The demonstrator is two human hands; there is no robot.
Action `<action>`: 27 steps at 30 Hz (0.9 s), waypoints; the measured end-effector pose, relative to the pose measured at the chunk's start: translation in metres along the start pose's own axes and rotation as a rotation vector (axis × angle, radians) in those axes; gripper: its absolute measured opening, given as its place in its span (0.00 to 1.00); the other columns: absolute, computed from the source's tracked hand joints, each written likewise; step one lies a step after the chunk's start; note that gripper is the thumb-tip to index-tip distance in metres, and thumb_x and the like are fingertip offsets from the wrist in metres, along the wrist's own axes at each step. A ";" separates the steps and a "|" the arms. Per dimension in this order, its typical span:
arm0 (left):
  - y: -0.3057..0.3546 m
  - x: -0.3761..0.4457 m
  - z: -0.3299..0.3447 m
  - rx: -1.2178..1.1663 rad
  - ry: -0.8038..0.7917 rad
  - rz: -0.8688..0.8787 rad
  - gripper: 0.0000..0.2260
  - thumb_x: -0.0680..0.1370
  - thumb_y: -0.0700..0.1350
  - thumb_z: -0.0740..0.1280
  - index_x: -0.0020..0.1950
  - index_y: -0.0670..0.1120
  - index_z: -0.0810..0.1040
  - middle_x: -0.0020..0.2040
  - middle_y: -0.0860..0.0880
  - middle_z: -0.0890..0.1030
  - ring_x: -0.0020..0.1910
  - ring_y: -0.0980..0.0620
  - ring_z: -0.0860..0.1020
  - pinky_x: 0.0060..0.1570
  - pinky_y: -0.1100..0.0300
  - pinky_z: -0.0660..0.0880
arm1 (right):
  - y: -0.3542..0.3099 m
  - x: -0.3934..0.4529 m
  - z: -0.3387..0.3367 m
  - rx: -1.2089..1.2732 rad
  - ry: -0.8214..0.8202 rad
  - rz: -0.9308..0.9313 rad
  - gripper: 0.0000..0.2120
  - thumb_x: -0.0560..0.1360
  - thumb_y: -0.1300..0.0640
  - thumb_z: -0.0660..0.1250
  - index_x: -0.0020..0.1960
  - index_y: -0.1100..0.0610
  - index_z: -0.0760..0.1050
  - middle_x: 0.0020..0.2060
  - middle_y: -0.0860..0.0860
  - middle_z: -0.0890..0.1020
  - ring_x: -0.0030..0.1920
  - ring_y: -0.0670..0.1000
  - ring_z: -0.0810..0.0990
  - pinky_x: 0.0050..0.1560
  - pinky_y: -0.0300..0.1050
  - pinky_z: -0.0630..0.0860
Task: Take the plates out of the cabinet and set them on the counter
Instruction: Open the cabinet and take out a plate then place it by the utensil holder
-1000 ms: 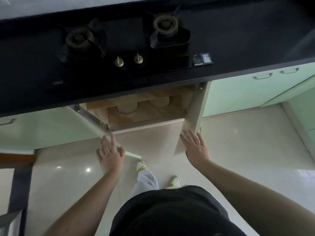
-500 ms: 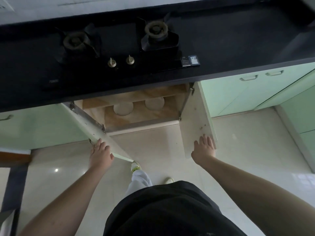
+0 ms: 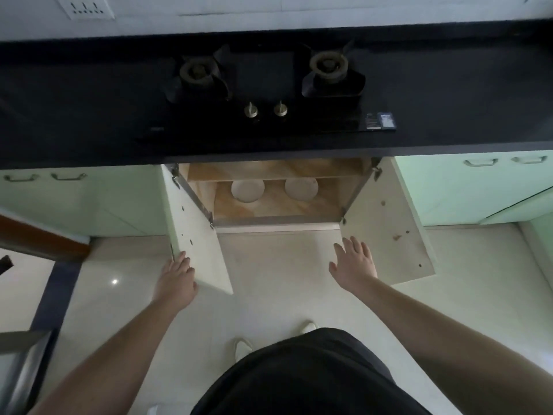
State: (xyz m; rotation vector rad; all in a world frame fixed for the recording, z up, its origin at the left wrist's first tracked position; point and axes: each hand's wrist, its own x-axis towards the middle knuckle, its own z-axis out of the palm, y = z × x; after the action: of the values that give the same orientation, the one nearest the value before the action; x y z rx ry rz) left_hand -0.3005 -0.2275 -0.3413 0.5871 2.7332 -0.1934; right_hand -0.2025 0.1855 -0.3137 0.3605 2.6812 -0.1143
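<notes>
Two white plates lie on the floor of the open cabinet under the stove: a left plate and a right plate. Both are partly hidden by the shelf above them. The left door and the right door stand wide open. My left hand rests on the outer lower edge of the left door, fingers touching it. My right hand hovers with fingers spread in front of the right door, holding nothing. The black counter runs above the cabinet.
A gas hob with two burners and two knobs sits in the counter right above the cabinet. Pale green cabinets flank the opening on both sides. A metal frame stands at lower left. My feet are on the light tiled floor.
Both doors have swung further open, fully exposing the two plates. My right hand has come off the right door and moved inward. The view has shifted so the cabinet is centred.
</notes>
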 end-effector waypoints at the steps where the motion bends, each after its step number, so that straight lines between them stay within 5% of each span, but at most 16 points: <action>1: -0.009 -0.005 0.000 0.007 -0.018 -0.003 0.16 0.71 0.41 0.72 0.55 0.34 0.82 0.67 0.37 0.76 0.74 0.39 0.67 0.69 0.41 0.64 | -0.010 0.001 -0.002 0.015 0.009 -0.007 0.28 0.79 0.45 0.55 0.75 0.56 0.59 0.77 0.55 0.58 0.78 0.56 0.50 0.76 0.53 0.47; 5: -0.040 -0.017 -0.001 0.058 -0.134 -0.064 0.21 0.79 0.49 0.60 0.70 0.42 0.72 0.78 0.45 0.63 0.79 0.49 0.52 0.74 0.49 0.51 | -0.055 0.003 -0.008 0.069 0.035 -0.030 0.29 0.79 0.44 0.55 0.77 0.55 0.57 0.77 0.54 0.57 0.78 0.56 0.49 0.76 0.53 0.47; 14: -0.097 -0.034 0.003 0.112 -0.177 -0.126 0.21 0.80 0.50 0.57 0.71 0.44 0.70 0.78 0.44 0.62 0.79 0.49 0.52 0.75 0.49 0.51 | -0.136 -0.003 -0.014 0.064 0.065 -0.114 0.30 0.79 0.44 0.54 0.77 0.55 0.56 0.77 0.53 0.58 0.78 0.55 0.50 0.76 0.52 0.47; 27: -0.100 -0.009 -0.025 0.195 -0.148 -0.175 0.15 0.79 0.48 0.57 0.63 0.48 0.74 0.62 0.48 0.75 0.62 0.47 0.71 0.57 0.53 0.66 | -0.164 -0.016 -0.032 0.062 0.190 -0.075 0.28 0.79 0.45 0.56 0.76 0.55 0.59 0.75 0.54 0.62 0.76 0.55 0.54 0.76 0.52 0.50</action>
State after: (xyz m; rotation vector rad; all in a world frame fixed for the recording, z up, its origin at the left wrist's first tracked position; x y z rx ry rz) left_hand -0.3418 -0.3161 -0.3087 0.3654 2.6377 -0.5294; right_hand -0.2461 0.0286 -0.2739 0.3038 2.8852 -0.1956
